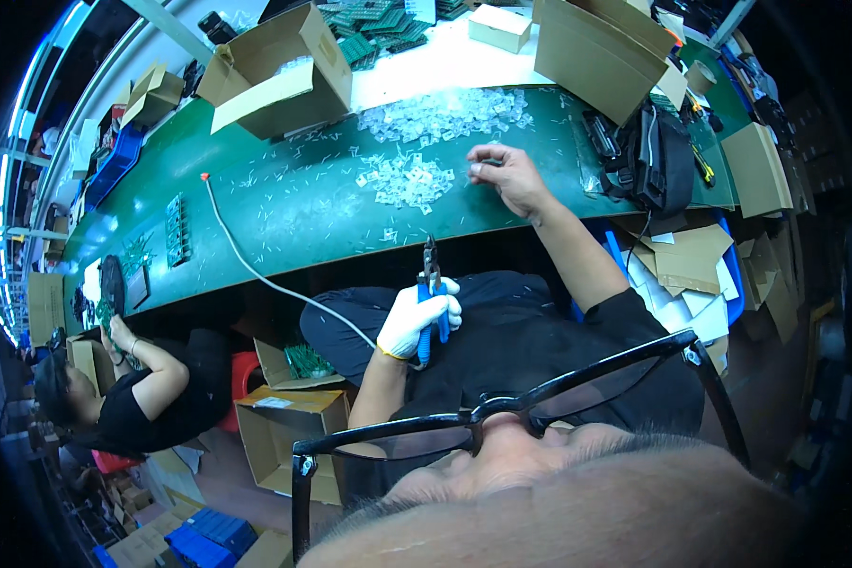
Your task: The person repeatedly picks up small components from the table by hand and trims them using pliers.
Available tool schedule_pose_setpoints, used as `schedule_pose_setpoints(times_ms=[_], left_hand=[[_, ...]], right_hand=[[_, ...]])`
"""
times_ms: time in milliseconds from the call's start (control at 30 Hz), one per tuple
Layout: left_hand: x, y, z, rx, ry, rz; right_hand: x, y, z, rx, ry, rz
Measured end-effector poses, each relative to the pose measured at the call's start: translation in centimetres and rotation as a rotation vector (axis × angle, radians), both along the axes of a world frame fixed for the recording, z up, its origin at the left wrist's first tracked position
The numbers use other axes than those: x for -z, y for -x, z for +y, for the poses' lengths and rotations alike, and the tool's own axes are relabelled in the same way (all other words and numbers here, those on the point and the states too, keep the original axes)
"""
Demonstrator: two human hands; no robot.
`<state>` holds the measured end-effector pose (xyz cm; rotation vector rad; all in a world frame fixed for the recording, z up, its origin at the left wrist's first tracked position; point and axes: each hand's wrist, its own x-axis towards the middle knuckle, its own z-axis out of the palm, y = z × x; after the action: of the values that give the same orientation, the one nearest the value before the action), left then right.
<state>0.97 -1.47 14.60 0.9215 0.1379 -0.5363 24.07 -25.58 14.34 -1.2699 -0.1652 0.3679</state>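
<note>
My left hand [417, 320], in a white glove, is closed around cutting pliers [431, 293] with blue handles. Their dark jaws [431, 248] point away from me, near the table's front edge. My bare right hand [507, 178] is over the green table, its fingers loosely bent and apart with nothing visible between them. Just left of it lies a small heap of clear plastic pieces [407, 182]. A larger heap of similar pieces [445, 115] spreads farther back. One small piece [389, 234] lies near the front edge, beyond the plier tips.
Thin clear scraps litter the green table [293, 222]. A grey hose [246, 260] with a red tip crosses its edge. Open cartons [289, 104] stand behind, with green circuit boards [379, 28]. A black bag [658, 166] lies right. Another person [151, 388] works at left.
</note>
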Motion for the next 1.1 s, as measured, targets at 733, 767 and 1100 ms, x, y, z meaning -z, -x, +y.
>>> schedule_pose_setpoints(times_ms=[733,767,1100], left_hand=[[0.2,-0.3,0.1,-0.013,0.025,-0.014],[0.3,-0.4,0.0,-0.018,0.043,-0.011],[0.7,-0.3,0.2,-0.032,0.060,0.004]], right_hand=[[-2.0,8.3,4.8,-0.237,-0.292,0.254],[-2.0,8.5,5.0,-0.198,-0.282,0.218],[-1.6,9.0,5.3,-0.169,-0.163,0.069]])
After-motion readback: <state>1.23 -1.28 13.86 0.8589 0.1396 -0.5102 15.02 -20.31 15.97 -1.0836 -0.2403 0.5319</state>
